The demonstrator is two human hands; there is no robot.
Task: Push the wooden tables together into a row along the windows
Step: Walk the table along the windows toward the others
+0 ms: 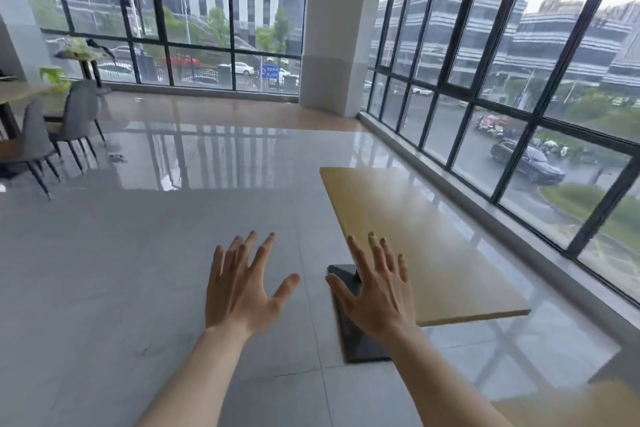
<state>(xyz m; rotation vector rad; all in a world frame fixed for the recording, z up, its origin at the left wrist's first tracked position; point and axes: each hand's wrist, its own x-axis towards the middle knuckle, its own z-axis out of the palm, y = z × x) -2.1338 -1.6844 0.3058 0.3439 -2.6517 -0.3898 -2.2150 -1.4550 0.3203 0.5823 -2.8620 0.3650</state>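
The wooden table [426,239] stands beside the windows [519,114], its long axis running along them, ahead and right of the person. Both hands hover with fingers spread, holding nothing; the right hand [377,291] is over its near left edge, the left hand [242,291] over bare floor [121,270].

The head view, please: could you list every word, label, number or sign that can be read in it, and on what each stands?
Nothing can be read.
Blue road sign outside the windows: white marks, too small and blurred to read.
Wooden table: bears no text.
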